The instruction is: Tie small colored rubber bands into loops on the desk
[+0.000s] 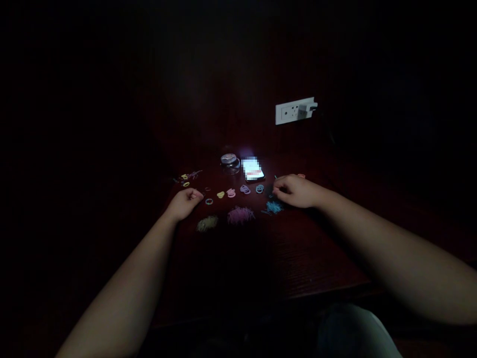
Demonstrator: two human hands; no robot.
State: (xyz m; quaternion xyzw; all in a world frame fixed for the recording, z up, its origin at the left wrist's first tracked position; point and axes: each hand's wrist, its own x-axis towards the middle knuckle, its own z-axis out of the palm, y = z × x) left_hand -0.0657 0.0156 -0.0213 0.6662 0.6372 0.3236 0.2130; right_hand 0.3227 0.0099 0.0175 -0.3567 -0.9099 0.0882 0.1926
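Note:
My left hand (185,204) rests at the left of the dark red table with its fingers curled together; whatever is in them, if anything, is too small to make out. Just right of it lies a thin greenish band ring (209,202). My right hand (296,191) has thumb and fingertips pinched close to the tabletop, and their contents are unclear in the dark. Below its fingertips sits a pile of small blue elastic bands (274,208). Pink-purple bands (241,215) and yellowish bands (207,223) form two more piles. Between my hands runs a row of thicker hair ties: yellow (220,195), pink (231,193), purple (245,189) and blue (260,189).
A lit phone (252,169) and a clear round jar with a lid (228,159) stand behind the row. Mixed bands (192,175) lie at the far left. An orange tie (301,176) shows behind my right hand. A wall socket (294,111) holds a plug.

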